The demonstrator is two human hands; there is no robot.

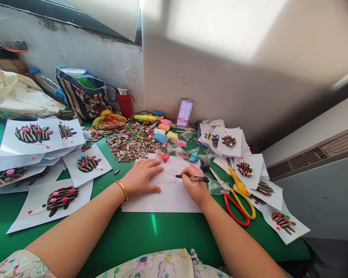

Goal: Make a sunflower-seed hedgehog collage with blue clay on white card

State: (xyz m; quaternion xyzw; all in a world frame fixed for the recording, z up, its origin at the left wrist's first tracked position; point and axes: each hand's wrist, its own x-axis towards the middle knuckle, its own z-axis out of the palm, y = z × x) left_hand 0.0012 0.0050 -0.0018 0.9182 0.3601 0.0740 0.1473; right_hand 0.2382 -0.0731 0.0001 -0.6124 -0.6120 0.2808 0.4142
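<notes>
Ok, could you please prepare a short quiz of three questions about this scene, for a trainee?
1. Which hand holds the black pen?
2. True or false: the left hand is gripping scissors.
3. In the picture, what stands just right of the striped bag? A) yellow cup B) red bottle C) green lamp

Key: 1. The right hand. 2. False; it lies spread on the white paper. 3. B.

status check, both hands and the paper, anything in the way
Left hand spread on paper. Right hand gripping pen, tip at sketch. Red packet near paper's far edge, clear of sketch.
</notes>
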